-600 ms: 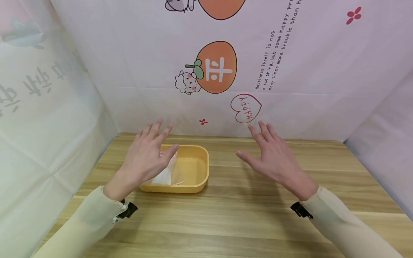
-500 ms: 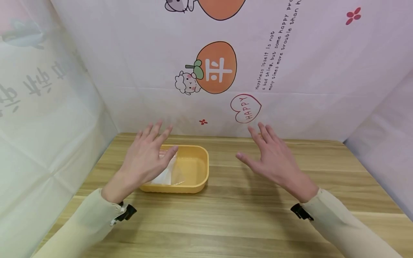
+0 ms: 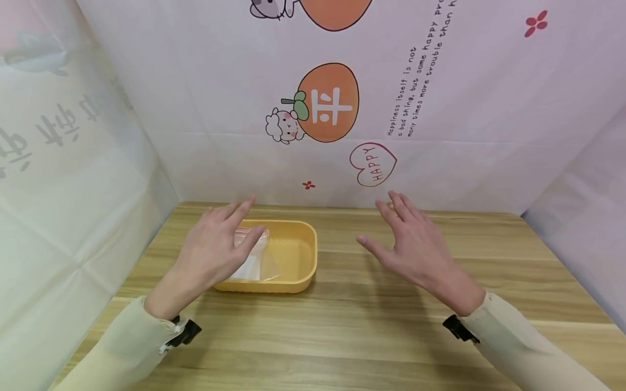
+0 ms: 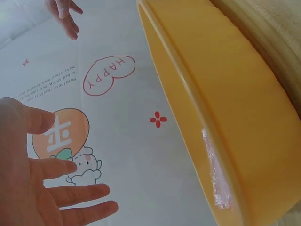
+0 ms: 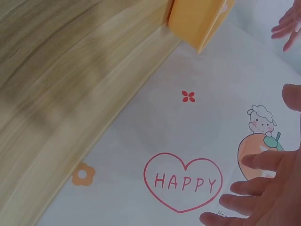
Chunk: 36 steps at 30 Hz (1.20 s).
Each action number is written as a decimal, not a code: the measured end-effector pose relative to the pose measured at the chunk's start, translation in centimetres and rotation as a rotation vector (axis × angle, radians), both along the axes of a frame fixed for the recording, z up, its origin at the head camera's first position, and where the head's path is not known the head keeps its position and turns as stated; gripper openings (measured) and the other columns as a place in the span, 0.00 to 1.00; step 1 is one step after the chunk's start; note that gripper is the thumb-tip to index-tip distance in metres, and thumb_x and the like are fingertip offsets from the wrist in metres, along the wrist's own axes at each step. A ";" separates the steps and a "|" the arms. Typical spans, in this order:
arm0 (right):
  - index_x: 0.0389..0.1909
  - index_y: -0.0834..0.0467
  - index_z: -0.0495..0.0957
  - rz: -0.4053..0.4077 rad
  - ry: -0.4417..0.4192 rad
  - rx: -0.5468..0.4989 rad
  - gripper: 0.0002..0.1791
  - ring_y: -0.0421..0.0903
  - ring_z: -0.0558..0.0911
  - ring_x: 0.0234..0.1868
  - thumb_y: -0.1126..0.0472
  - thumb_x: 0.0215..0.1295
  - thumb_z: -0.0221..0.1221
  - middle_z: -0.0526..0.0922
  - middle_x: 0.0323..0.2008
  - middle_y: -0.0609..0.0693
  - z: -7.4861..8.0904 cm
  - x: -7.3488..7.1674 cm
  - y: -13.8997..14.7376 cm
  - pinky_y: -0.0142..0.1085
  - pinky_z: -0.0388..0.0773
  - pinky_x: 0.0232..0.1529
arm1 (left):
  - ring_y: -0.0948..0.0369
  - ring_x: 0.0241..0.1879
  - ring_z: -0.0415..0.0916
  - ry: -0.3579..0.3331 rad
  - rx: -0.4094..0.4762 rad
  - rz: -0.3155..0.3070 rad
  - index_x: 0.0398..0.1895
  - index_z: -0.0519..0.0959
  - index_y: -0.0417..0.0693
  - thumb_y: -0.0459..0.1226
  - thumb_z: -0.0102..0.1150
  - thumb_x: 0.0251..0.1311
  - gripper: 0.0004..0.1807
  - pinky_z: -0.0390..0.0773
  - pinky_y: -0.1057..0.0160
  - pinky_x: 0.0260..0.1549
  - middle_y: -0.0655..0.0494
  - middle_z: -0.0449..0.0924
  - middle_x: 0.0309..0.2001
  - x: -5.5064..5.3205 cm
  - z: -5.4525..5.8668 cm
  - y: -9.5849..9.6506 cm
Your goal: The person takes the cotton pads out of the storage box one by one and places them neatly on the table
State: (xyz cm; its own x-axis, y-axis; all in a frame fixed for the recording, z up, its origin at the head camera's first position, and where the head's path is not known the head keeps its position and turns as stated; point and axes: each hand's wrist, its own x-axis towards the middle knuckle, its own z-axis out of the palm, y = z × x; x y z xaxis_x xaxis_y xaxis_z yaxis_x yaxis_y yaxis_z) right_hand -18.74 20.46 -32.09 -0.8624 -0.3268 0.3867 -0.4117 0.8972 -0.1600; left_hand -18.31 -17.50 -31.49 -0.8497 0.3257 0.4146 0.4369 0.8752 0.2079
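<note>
A yellow plastic basket (image 3: 292, 255) stands on the wooden table, left of the middle. Inside its left half lie clear zip bags (image 3: 251, 266) with a red-lined seal and something white within; how many cannot be told. Above the basket's left side hovers my left hand (image 3: 207, 244), fingers extended and holding nothing; it hides part of basket and bags. Over the bare wood to the right is my right hand (image 3: 420, 247), its fingers spread and apart from everything. The left wrist view shows the basket's wall (image 4: 235, 84) close by, with a bag's edge (image 4: 217, 179) inside it.
A wooden table (image 3: 332, 336) spans the space below both hands. White printed cloth (image 3: 220, 98) hangs behind it, and more cloth closes in the left and right sides. Black clips (image 3: 183, 332) sit at both sleeve cuffs.
My left hand has drawn back slightly towards the lower left, its fingers dipping. The right hand has lowered a little. Basket and bags have stayed in place.
</note>
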 end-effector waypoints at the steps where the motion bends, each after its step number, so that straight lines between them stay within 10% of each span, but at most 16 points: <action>1: 0.76 0.62 0.70 0.005 0.011 -0.006 0.48 0.63 0.56 0.81 0.28 0.71 0.56 0.59 0.80 0.63 0.0 0.0 0.0 0.63 0.58 0.75 | 0.36 0.68 0.71 0.002 0.005 0.001 0.81 0.65 0.47 0.58 0.51 0.77 0.38 0.66 0.36 0.69 0.37 0.73 0.71 0.1 -0.1 -0.1; 12: 0.55 0.62 0.87 0.052 0.079 -0.104 0.28 0.66 0.72 0.70 0.42 0.70 0.66 0.77 0.68 0.62 0.1 0.4 -1.2 0.65 0.73 0.64 | 0.37 0.67 0.72 -0.061 0.054 0.025 0.83 0.63 0.49 0.55 0.51 0.78 0.37 0.72 0.35 0.64 0.37 0.73 0.70 1.1 -1.5 -1.0; 21: 0.45 0.59 0.90 0.077 0.073 -0.143 0.20 0.57 0.82 0.55 0.46 0.66 0.70 0.84 0.53 0.55 0.0 0.1 -2.0 0.55 0.82 0.52 | 0.51 0.39 0.71 -0.088 0.060 0.072 0.81 0.64 0.42 0.53 0.55 0.77 0.37 0.74 0.51 0.38 0.44 0.76 0.50 2.0 -2.5 -2.2; 36: 0.48 0.58 0.89 0.126 -0.049 -0.132 0.21 0.55 0.81 0.60 0.46 0.65 0.71 0.86 0.55 0.55 -0.6 -0.3 -4.0 0.53 0.82 0.58 | 0.29 0.74 0.54 -0.214 0.113 0.130 0.82 0.53 0.31 0.54 0.57 0.76 0.47 0.60 0.25 0.67 0.26 0.55 0.77 3.3 -4.6 -5.1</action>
State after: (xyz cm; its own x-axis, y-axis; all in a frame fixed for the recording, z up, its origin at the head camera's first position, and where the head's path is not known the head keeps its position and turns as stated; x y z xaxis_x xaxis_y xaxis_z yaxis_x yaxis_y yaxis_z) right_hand -19.00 16.51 -32.69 -0.8368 -0.3823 0.3919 -0.5080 0.8091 -0.2955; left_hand -15.06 -22.58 -36.12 -0.9536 0.1698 0.2486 0.2577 0.8872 0.3826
